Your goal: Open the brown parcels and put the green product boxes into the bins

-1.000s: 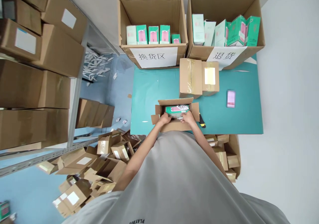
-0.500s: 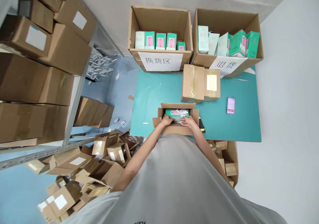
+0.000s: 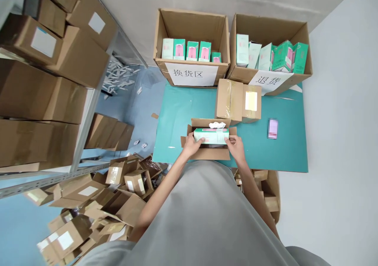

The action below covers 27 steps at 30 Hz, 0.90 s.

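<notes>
A white and green product box [image 3: 211, 136] lies lengthwise across the mouth of an open cardboard carton [image 3: 211, 154] at the near edge of the table. My left hand [image 3: 191, 145] grips its left end, thumb on the near side. At the opposite end, my right hand [image 3: 235, 144] holds it with thumb and fingers. Behind the box, a crumpled white piece [image 3: 217, 125] shows by the carton's far flap; its kind is unclear. The carton's inside is mostly hidden under the box.
Two large labelled cartons [image 3: 191, 75] [image 3: 273, 80] holding green and white boxes stand at the table's back. Two taped cartons [image 3: 229, 100] [image 3: 251, 102] sit before them. A blurred phone-like object [image 3: 273, 128] lies right. Shelved boxes [image 3: 26, 140] and heaped cartons [image 3: 85, 191] are left.
Both hands have lifted the product box from inside the carton up to its opening. Its white side now faces me. The dark and yellow item beside the carton is no longer seen.
</notes>
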Each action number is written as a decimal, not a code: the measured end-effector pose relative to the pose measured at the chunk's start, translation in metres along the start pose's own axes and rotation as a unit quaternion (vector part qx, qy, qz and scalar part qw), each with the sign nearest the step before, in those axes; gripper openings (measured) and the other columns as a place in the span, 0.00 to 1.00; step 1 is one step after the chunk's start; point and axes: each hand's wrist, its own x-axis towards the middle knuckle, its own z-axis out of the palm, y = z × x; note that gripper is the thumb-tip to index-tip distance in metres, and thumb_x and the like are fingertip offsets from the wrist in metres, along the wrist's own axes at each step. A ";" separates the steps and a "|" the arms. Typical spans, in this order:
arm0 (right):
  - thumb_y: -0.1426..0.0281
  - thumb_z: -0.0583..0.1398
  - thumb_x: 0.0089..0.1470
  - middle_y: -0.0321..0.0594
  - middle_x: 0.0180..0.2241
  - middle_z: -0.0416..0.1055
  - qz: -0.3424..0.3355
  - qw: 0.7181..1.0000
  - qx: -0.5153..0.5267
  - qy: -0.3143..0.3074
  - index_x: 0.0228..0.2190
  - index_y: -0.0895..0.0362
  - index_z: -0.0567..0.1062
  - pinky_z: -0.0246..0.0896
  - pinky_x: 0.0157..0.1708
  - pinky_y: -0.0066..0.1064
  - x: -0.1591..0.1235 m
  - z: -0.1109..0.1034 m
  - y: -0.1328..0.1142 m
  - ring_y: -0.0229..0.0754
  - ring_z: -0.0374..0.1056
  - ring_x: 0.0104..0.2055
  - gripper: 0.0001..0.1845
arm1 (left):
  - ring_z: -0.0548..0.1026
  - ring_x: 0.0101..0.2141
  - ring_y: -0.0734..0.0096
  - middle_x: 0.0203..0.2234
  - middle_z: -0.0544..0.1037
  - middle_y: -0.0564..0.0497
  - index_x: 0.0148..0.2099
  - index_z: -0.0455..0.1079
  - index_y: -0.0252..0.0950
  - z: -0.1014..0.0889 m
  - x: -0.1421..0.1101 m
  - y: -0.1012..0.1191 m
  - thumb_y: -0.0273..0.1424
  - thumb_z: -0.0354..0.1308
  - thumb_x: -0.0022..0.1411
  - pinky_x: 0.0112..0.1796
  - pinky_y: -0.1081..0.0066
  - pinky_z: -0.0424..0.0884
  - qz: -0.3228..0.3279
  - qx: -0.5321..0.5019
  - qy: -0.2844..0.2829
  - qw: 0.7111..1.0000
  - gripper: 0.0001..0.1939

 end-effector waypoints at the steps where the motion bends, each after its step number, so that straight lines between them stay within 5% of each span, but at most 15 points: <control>1: 0.48 0.70 0.59 0.53 0.51 0.83 -0.006 1.000 0.017 0.025 0.44 0.54 0.78 0.79 0.56 0.45 -0.002 0.002 0.000 0.55 0.81 0.53 0.24 | 0.78 0.64 0.50 0.62 0.80 0.34 0.70 0.68 0.35 0.000 -0.003 0.002 0.41 0.68 0.73 0.63 0.57 0.74 -0.002 -0.016 0.014 1.000 0.30; 3: 0.46 0.72 0.56 0.56 0.55 0.82 0.008 0.997 0.075 0.031 0.45 0.54 0.75 0.78 0.59 0.46 -0.004 0.007 -0.002 0.56 0.80 0.57 0.28 | 0.79 0.59 0.53 0.59 0.80 0.36 0.69 0.70 0.35 -0.001 -0.009 0.007 0.39 0.68 0.73 0.62 0.57 0.75 -0.003 -0.045 0.039 0.998 0.27; 9: 0.43 0.71 0.58 0.47 0.41 0.86 0.100 0.978 0.168 -0.079 0.34 0.51 0.75 0.81 0.51 0.42 -0.006 0.004 -0.011 0.58 0.81 0.56 0.26 | 0.79 0.55 0.55 0.53 0.77 0.40 0.69 0.75 0.38 -0.021 -0.025 0.031 0.39 0.65 0.76 0.59 0.58 0.77 0.055 -0.044 0.081 0.994 0.24; 16: 0.48 0.73 0.58 0.48 0.58 0.85 0.129 0.934 0.315 -0.112 0.46 0.52 0.79 0.83 0.56 0.45 -0.017 -0.007 -0.018 0.58 0.80 0.65 0.24 | 0.78 0.52 0.58 0.47 0.79 0.44 0.67 0.82 0.40 -0.073 -0.025 0.058 0.41 0.49 0.83 0.62 0.55 0.75 0.201 -0.085 0.046 0.975 0.25; 22: 0.51 0.75 0.60 0.40 0.64 0.82 0.140 0.876 0.437 -0.149 0.56 0.48 0.82 0.83 0.60 0.42 -0.038 -0.005 -0.019 0.53 0.76 0.70 0.27 | 0.78 0.63 0.53 0.58 0.83 0.43 0.60 0.86 0.42 -0.092 -0.010 0.074 0.49 0.67 0.74 0.67 0.54 0.72 0.284 -0.216 -0.031 0.934 0.22; 27: 0.50 0.73 0.63 0.40 0.64 0.83 0.171 0.835 0.479 -0.210 0.57 0.47 0.84 0.81 0.64 0.48 -0.055 0.002 -0.025 0.55 0.74 0.72 0.26 | 0.75 0.70 0.48 0.68 0.80 0.41 0.57 0.84 0.43 -0.089 -0.007 0.088 0.52 0.73 0.69 0.69 0.49 0.70 0.255 -0.327 -0.072 0.907 0.23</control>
